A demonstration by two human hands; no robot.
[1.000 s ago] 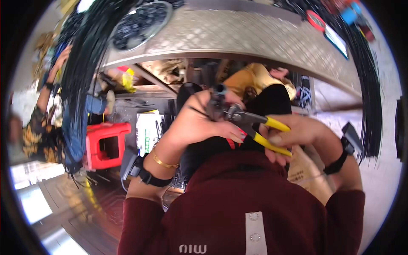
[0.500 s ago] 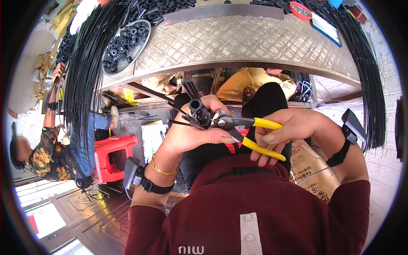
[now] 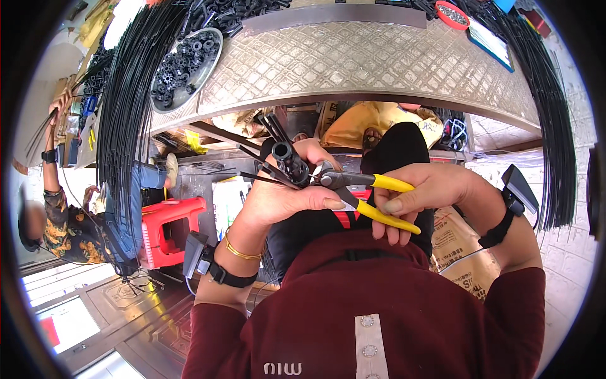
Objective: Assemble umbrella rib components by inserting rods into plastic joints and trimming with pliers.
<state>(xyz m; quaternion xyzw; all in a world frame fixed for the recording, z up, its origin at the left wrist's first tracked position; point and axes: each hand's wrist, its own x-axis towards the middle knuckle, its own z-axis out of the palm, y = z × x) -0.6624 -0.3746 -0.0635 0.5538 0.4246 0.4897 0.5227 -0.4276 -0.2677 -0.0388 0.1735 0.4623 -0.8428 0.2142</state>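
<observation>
In my left hand (image 3: 270, 201) is a black tubular plastic hub (image 3: 292, 167) with several thin black rods sticking out to the upper left. The fingers wrap round it, and its hollow end points up. My right hand (image 3: 435, 188) grips a pair of pliers (image 3: 346, 180) by its yellow handles, which are spread apart. The dark metal jaws lie against the right side of the hub, just above my left thumb. Whether the jaw tips bite on a rod or on the hub is hidden. Both hands are over my lap.
Ahead stands a table with a patterned cover (image 3: 353, 60). On it are a bowl (image 3: 211, 69) of black plastic parts, a red dish (image 3: 452, 15) of small metal pieces and long black rods (image 3: 129, 114). A co-worker (image 3: 76, 221) with rods in hand and a red stool (image 3: 173, 227) are at left.
My hands, the hub and the pliers have shifted slightly left, and the hub leans a little more to the left. At far left, the co-worker's raised hand has moved outward with several rods.
</observation>
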